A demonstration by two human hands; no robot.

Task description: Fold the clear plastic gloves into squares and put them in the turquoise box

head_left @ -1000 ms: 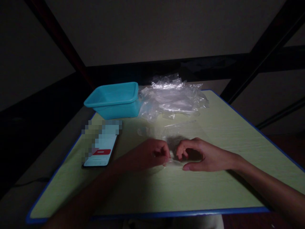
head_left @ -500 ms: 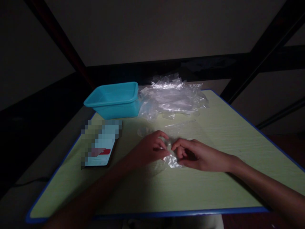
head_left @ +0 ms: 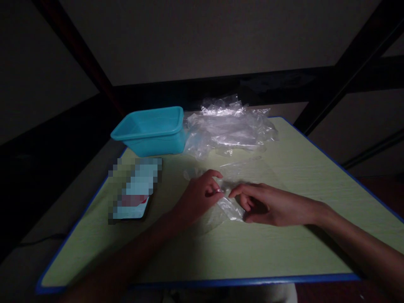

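A clear plastic bag (head_left: 232, 208) lies near the middle of the table, its crinkled edge stretched between my two hands. My left hand (head_left: 205, 191) pinches that edge between thumb and fingers. On the other side, my right hand (head_left: 260, 204) has its fingers curled, with the thumb low against the plastic and the index finger bent towards the left hand. The rest of the bag spreads thin and see-through under and beyond both hands, so its outline is hard to make out.
Behind my hands lies a heap of clear plastic bags (head_left: 233, 128). A blue plastic basin (head_left: 154, 145) stands to its left. Nearer, a phone (head_left: 139, 189), partly blurred out, rests by the left edge. The table (head_left: 315, 244) has a blue rim.
My hands have moved slightly apart, the right one to the right. The plastic between them has gone from a bunched shape to a longer, straighter strip.
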